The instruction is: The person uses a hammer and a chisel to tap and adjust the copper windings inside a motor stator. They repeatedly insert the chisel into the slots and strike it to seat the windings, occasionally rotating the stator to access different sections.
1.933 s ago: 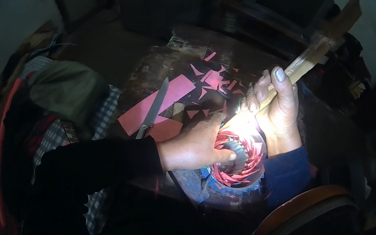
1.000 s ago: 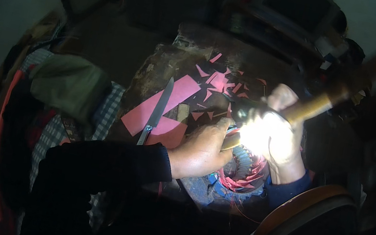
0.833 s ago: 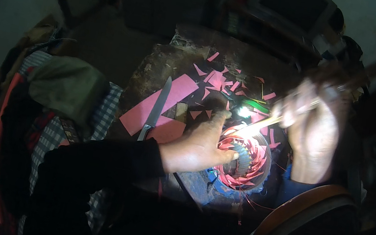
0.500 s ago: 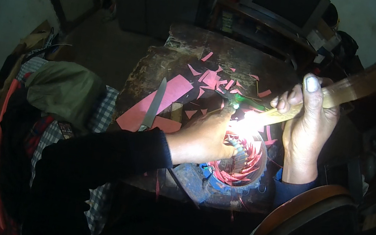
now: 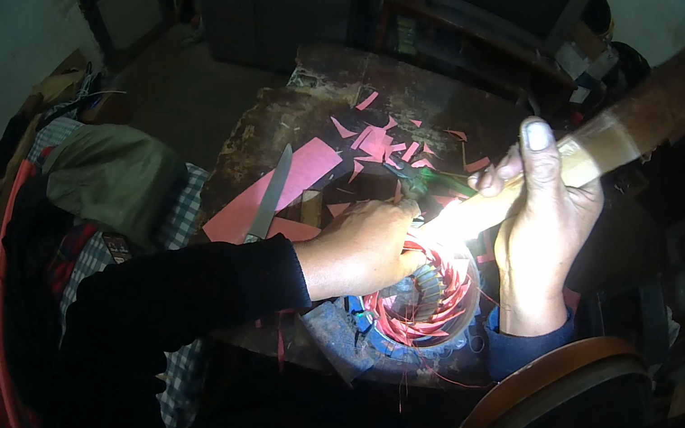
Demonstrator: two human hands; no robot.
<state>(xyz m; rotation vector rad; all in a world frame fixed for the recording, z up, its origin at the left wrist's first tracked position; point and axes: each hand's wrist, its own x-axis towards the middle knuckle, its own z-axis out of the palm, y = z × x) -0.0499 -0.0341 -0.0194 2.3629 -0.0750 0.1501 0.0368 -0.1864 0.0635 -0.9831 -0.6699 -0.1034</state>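
One pink-paper-lined metal ring (image 5: 439, 299) at four o'clock in my view | my right hand (image 5: 549, 216), its one-to-two o'clock, clenched round a wooden stick (image 5: 596, 155), tip lost in glare | my left hand (image 5: 363, 243) at its ten, grip unclear | I'd judge: stick-work at rim, needing steady aim | no writing legible
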